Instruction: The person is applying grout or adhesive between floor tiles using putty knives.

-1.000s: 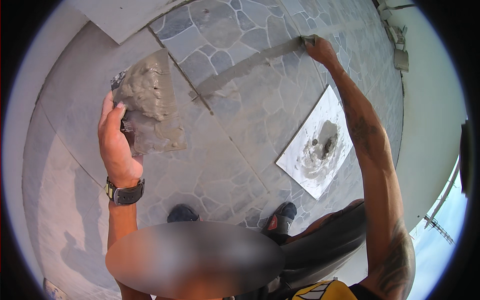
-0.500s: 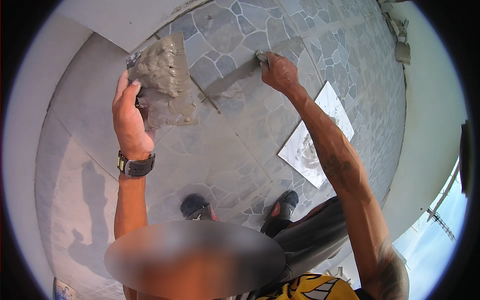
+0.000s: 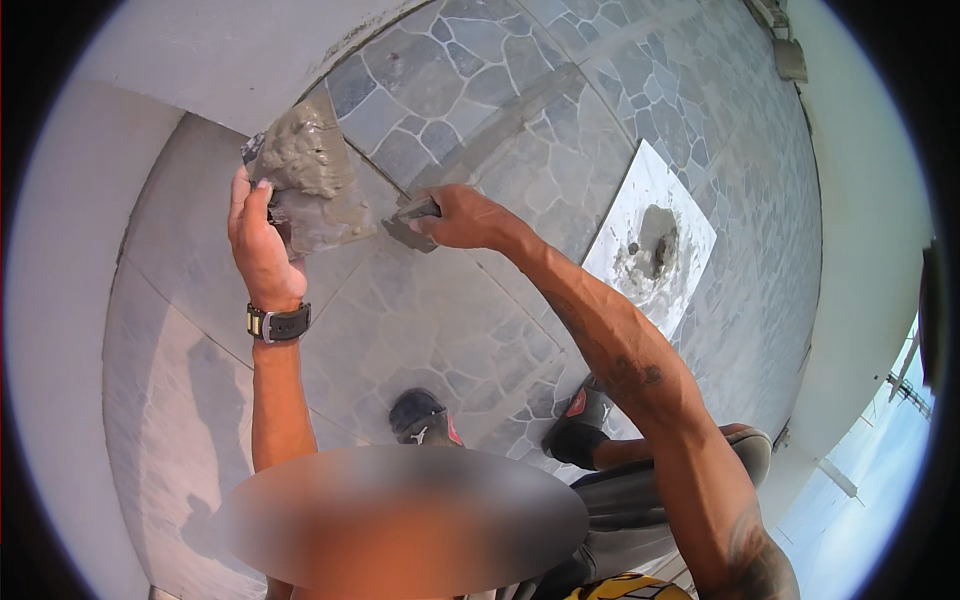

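Observation:
My left hand (image 3: pixel 265 250), with a watch at its wrist, holds up a flat trowel (image 3: pixel 330 225) from its left edge. A thick heap of wet grey grout (image 3: pixel 305 150) covers the upper part of its face, and a thinner smear lies below. My right hand (image 3: pixel 462 216) is closed around a small scraper (image 3: pixel 412 226), whose blade is close to the trowel's right lower corner. Whether the two touch I cannot tell. Beneath both hands lies the stone-patterned tile floor (image 3: pixel 430 340), with a dark joint (image 3: pixel 375 165) and a damp grout band (image 3: pixel 500 130).
To the right, a white tile (image 3: pixel 625 220) lies on the floor bearing grout (image 3: pixel 657 235). White walls (image 3: pixel 220 50) bound the floor at upper left and on the right (image 3: pixel 850 200). My feet (image 3: pixel 425 415) stand at the lower middle. Rubble (image 3: pixel 788 58) sits along the far right wall.
My right hand has come back left and nearer with the scraper, from the damp band to beside the trowel. The left hand still holds the loaded trowel, and my view has shifted slightly.

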### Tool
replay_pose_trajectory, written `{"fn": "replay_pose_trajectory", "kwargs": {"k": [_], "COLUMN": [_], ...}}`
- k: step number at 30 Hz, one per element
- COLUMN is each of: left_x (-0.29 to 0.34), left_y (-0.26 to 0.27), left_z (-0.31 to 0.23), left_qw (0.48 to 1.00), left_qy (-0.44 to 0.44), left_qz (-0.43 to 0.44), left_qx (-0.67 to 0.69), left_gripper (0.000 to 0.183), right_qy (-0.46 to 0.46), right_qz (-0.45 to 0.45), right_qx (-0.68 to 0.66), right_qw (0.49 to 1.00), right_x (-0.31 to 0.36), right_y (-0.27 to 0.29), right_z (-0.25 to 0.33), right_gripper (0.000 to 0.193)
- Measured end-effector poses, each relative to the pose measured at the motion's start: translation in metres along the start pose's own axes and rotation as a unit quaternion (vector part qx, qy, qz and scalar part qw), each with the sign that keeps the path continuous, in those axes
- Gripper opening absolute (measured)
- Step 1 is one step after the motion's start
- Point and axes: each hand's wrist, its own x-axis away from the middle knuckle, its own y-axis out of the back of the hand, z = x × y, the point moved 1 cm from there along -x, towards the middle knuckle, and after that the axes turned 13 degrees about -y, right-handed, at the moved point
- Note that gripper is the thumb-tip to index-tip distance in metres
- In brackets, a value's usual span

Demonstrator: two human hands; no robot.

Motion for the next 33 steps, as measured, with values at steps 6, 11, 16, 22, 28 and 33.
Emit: {"fn": "replay_pose_trajectory", "kwargs": {"k": [6,11,16,22,28,33], "left_x": [-0.002,0.043,0.062,0.037,0.042,0.084], "left_y": [-0.023,-0.041,-0.098,-0.076,0.075,0.163], "left_z": [-0.001,-0.033,-0.038,-0.023,0.0,0.007], "left_qw": [0.999,0.998,0.993,0.982,0.999,0.998], "left_qy": [-0.029,-0.021,0.053,0.072,-0.029,-0.007], "left_qz": [0.015,0.051,0.087,0.113,0.032,-0.059], "left_qx": [-0.01,-0.007,0.064,0.136,-0.026,0.025], "left_gripper": [0.042,0.048,0.047,0.038,0.037,0.048], "right_qy": [-0.076,-0.088,-0.013,0.089,0.158,0.143], "right_qz": [0.109,0.082,0.051,-0.151,0.086,0.155], "right_qx": [-0.455,-0.493,-0.458,-0.202,-0.522,-0.525], "right_qw": [0.88,0.861,0.888,0.963,0.834,0.825], "right_x": [0.076,0.172,0.214,0.182,0.089,0.031], "right_y": [0.07,0.119,0.169,0.146,0.025,-0.027], "right_z": [-0.022,-0.008,-0.008,0.013,0.034,0.06], "right_gripper": [0.056,0.052,0.055,0.061,0.053,0.051]}}
